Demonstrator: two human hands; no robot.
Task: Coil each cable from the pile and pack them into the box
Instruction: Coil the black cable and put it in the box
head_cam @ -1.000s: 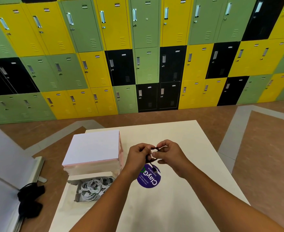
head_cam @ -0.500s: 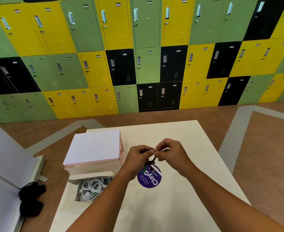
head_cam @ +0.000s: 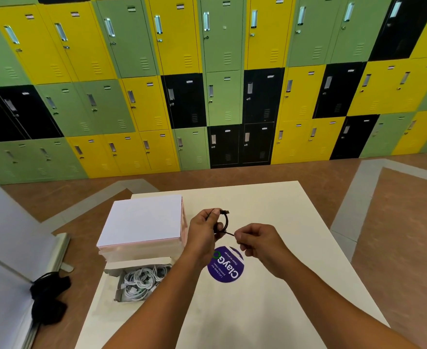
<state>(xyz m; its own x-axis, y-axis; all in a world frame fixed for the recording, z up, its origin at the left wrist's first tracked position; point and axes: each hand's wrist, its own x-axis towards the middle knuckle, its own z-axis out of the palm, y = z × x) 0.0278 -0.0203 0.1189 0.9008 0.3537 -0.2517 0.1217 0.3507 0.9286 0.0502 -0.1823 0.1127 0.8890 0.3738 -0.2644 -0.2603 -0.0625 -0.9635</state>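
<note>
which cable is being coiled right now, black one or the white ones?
The black cable: looped in the left hand, its tail pinched by the right hand. The white cables lie untouched in the open box.

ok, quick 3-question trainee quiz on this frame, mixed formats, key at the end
1. True or false: the black cable is pinched by both the left hand and the right hand.
2. Where do the white cables lie? A) in the open box B) on the round purple sticker C) on the floor
3. Fill in: the closed white box sits on the ____ side of the table.

Key: 1 true; 2 A; 3 left
</note>
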